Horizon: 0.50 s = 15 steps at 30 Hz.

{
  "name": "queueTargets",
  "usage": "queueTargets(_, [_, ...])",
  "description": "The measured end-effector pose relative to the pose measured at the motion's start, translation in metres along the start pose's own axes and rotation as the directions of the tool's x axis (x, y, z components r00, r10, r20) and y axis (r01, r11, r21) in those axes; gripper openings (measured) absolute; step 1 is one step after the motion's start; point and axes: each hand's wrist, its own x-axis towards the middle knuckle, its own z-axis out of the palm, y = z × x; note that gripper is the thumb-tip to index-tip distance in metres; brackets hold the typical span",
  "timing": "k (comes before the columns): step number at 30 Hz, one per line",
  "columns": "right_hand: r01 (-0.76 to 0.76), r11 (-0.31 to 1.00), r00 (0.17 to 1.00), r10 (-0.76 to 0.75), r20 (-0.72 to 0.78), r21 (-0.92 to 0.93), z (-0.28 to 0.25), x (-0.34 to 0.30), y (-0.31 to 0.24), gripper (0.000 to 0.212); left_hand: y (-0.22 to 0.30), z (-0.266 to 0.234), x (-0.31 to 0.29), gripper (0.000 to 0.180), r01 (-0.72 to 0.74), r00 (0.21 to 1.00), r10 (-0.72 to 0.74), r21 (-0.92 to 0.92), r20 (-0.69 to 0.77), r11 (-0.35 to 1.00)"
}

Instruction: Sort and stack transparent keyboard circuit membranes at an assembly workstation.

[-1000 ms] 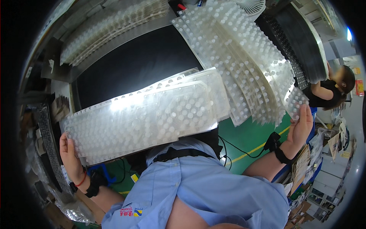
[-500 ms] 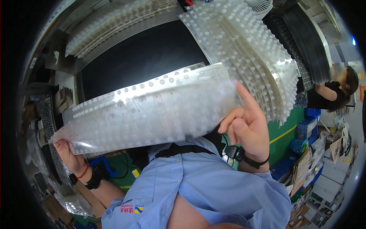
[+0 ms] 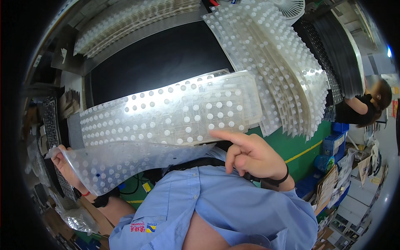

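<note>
My left hand (image 3: 68, 168) is closed on the left end of a thin translucent film (image 3: 121, 164), which sags and curves in front of my waist. Just beyond it lies a clear sheet with rows of white round domes and fine circuit lines (image 3: 158, 112), much like a keyboard membrane; another clear sheet shows beneath its right end. My right hand (image 3: 256, 156) holds nothing that I can see. Its index finger stretches to the near edge of the domed sheet, while the other fingers are partly curled. The film's right end is partly hidden by my right hand and body.
Behind the domed sheet is a black work surface (image 3: 154, 58). Stacked domed sheets (image 3: 275, 62) stand to its right, and another stack (image 3: 137, 25) lies at the far left. A white fan (image 3: 289, 8) is at the back. A co-worker (image 3: 368, 106) stands at the far right.
The film has come down off the domed sheet toward my body, uncovering the domes. My right hand has moved left and lower, off the film's upper right corner. The left hand kept its hold.
</note>
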Motion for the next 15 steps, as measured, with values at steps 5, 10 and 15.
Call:
queueTargets(5, [-0.072,0.948,0.995,0.047,-0.086,-0.311,-0.002,-0.007,0.002,0.063,0.018,0.043,0.005,0.022,0.167,0.986,-0.165,0.134,-0.028,0.977])
queueTargets(10, [0.033,0.932,0.999,-0.041,-0.016,-0.361,-0.008,-0.017,0.033,0.053,0.019,0.042,0.009,0.023,0.226,0.974,-0.226,0.114,-0.017,0.967])
queueTargets(15, [-0.111,0.967,0.992,0.095,-0.08,-0.23,0.003,0.006,0.072,0.028,0.017,0.038,0.011,0.023,0.236,0.972,-0.237,0.098,-0.005,0.967])
